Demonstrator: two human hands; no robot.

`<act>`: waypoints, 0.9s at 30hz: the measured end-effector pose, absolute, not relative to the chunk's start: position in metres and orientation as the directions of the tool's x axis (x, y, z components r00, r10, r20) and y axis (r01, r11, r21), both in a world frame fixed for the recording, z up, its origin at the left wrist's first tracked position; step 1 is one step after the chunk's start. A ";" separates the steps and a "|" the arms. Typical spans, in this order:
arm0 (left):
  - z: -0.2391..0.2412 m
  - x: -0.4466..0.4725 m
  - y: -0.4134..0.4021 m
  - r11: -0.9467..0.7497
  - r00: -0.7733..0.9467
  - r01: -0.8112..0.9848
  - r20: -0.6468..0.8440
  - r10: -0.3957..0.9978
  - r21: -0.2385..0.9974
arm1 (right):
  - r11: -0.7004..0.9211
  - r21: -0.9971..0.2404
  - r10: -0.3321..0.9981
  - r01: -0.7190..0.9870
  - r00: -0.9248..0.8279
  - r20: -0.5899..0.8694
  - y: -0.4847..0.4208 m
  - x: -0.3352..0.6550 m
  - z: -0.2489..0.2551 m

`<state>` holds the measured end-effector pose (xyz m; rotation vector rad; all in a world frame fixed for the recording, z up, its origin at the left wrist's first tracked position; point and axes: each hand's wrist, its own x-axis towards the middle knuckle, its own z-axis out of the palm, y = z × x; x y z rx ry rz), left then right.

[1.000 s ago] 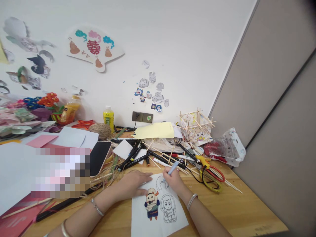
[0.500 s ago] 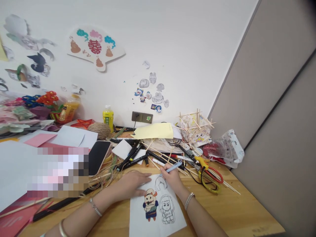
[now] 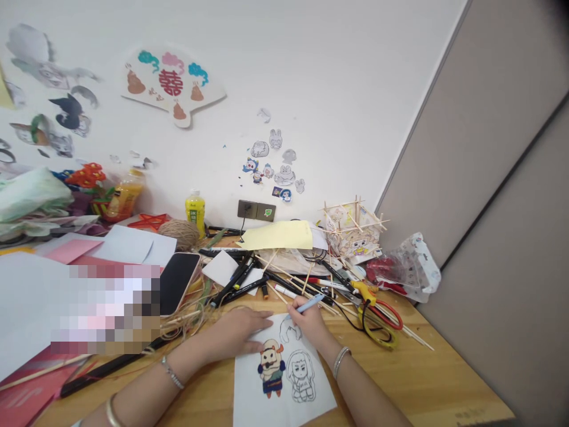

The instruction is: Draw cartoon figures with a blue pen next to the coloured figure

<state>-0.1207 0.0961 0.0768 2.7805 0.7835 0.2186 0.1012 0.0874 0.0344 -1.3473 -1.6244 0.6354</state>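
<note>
On the wooden table lies a sheet of white paper (image 3: 253,409) with drawings on it. A coloured figure in a blue and orange outfit (image 3: 271,369) is at its left, and an uncoloured long-haired figure (image 3: 301,376) at its right. Above them is a partly drawn outline (image 3: 291,332). My left hand (image 3: 244,332) rests with fingers stretched out over the paper's upper left edge. In my right hand (image 3: 309,320) is a light blue pen (image 3: 311,303), gripped near the top of the sheet. Its tip is hidden by my fingers.
Markers (image 3: 242,276) and wooden sticks lie heaped behind the paper. Scissors (image 3: 377,314) are to the right. A phone (image 3: 179,284), twine and paper sheets (image 3: 26,302) spread leftward. A yellow-green bottle (image 3: 194,213) and a stick frame (image 3: 355,228) stand by the wall.
My right hand and the pen have shifted slightly left along the top outline. The left hand stays in place. At the far left, a pale green crumpled item now rises higher.
</note>
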 end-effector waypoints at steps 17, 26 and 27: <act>0.075 -0.121 0.096 -0.822 0.840 0.499 0.081 0.537 0.273 | 0.302 -0.816 0.934 0.493 0.017 0.356 0.088 0.101 0.035; 0.073 -0.121 0.098 -0.822 0.839 0.501 0.080 0.538 0.272 | 0.296 -0.804 0.935 0.515 0.017 0.355 0.088 0.101 0.036; 0.073 -0.121 0.097 -0.822 0.839 0.503 0.079 0.539 0.268 | 0.295 -0.805 0.934 0.515 0.022 0.357 0.088 0.101 0.035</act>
